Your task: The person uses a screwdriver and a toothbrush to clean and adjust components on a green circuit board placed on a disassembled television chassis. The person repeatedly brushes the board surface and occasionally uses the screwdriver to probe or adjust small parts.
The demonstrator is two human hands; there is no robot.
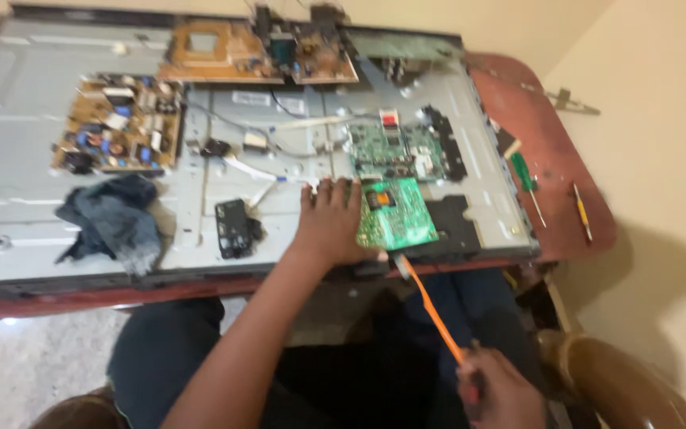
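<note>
**Asker:** What lies out past your left hand?

**Me:** Farthest from my left hand [329, 222], the brown power board [118, 123], and nearer me a crumpled dark cloth [110, 218]. Just beside that hand's outer edge is a small black module [234, 228]. All of it rests on the grey back panel [25, 159] of the opened flat screen.

**Asker:** And the hand itself?

**Me:** Flat, fingers spread and unclenched, gripping nothing. It presses down with its inner edge touching the small green circuit board [396, 214], which lies near the panel's front edge, just below the larger green main board [391, 149].

**Asker:** The right hand?

**Me:** My right hand [500, 389] is closed around an orange-shafted tool [430, 306]. The shaft runs up and away from my grip; its tip meets the near edge of the small board. I judge I'm working at that edge while bracing the board. Next calls for steady pressure and a controlled tip, no slipping.

**Asker:** Beyond the right?

**Me:** A green-handled screwdriver [524, 173] and a thin yellow one [581, 210], well apart, on the red table [549, 135].
</note>
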